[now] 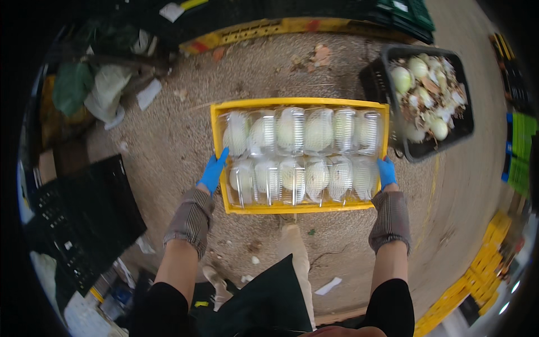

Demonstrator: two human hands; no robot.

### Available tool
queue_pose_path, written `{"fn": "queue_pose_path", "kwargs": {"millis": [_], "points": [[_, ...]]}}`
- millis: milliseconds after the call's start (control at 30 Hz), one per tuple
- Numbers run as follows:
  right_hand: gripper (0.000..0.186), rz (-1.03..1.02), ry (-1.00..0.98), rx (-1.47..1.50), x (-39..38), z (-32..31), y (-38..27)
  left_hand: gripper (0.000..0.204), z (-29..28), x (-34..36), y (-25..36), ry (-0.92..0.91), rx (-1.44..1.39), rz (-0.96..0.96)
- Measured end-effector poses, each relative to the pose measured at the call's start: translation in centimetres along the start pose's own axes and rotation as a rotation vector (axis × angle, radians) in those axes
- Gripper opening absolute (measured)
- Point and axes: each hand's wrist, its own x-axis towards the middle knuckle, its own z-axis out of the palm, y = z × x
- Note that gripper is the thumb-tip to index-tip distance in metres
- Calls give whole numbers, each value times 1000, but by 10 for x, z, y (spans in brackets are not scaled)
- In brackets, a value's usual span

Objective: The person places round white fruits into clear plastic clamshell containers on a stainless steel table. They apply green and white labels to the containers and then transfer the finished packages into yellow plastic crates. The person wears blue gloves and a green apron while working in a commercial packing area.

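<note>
Between both arms I carry a yellow plastic crate [300, 103] above the floor. Two rows of clear plastic clamshell packs [292, 126] fill it, each with pale round produce, seemingly peeled onions in white foam nets. My left hand [214, 172], in a blue glove, grips the crate's left short side, its thumb over the rim. On the opposite short side my right hand [387, 172], gloved in blue too, holds the wall, with most of its fingers hidden beneath or behind it. Checked sleeve covers are on both wrists.
A black bin [469, 106] of onions and peel scraps stands at the right. Dark crates [84, 216] lie at the left, near white sacks [109, 90]. Yellow crates [477, 264] line the lower right. Scraps of paper [149, 94] and peel litter the rough floor.
</note>
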Motion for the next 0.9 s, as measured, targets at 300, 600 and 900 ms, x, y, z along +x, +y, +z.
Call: {"fn": "queue_pose_path", "kwargs": {"millis": [300,600,900], "points": [[40,-671,251,-990,-151,91,-130,58,-73,-159,-83,72,1,-116],[19,-643,-1106,-671,-425,289,-196,27,-173,-542,-217,346,-459,-382],[17,-189,-1095,-977,-649,475,-257,28,-475,-813,-175,1007,-820,801]]}}
